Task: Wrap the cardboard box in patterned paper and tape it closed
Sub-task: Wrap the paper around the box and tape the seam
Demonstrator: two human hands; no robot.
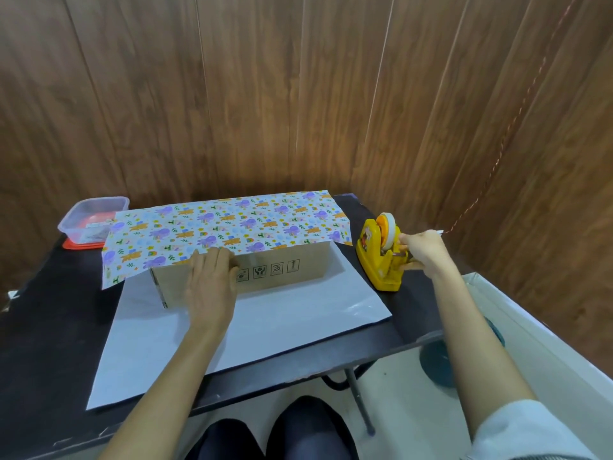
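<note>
A long cardboard box (285,273) lies on the white underside of the wrapping paper (282,323) in the middle of the table. The far half of the paper, printed with purple and orange figures (225,227), is folded over the box's top. My left hand (210,280) presses flat on the paper's edge at the box's front top corner. To the right stands a yellow tape dispenser (378,257). My right hand (423,252) pinches the tape end at the dispenser's cutter.
A clear plastic tub (94,219) on a red lid sits at the table's far left corner. The black table (43,323) ends just right of the dispenser. Wooden wall panels stand behind. My knees are under the front edge.
</note>
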